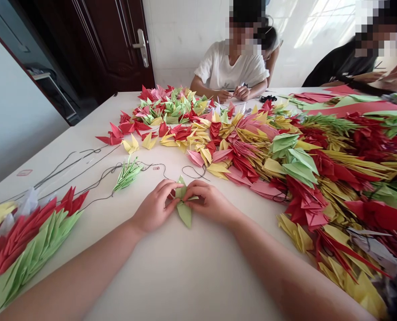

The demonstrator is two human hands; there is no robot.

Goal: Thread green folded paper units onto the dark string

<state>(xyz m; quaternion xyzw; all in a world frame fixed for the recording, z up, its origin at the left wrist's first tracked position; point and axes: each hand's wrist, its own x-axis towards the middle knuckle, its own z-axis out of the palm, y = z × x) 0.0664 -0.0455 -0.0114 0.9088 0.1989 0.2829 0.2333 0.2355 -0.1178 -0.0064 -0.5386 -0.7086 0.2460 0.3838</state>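
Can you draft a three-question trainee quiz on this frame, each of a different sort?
1. True or false: both the left hand and the right hand pinch the green paper crane.
2. Multiple choice: the small strung bunch of green cranes lies (A) to the left of the hands, on the black thread; (B) in a co-worker's lap; (C) on the door handle.
3. Fill in: the person in the white T-shirt sits at the ___ side of the white table.

Key: 1 true. 2 A. 3 far.
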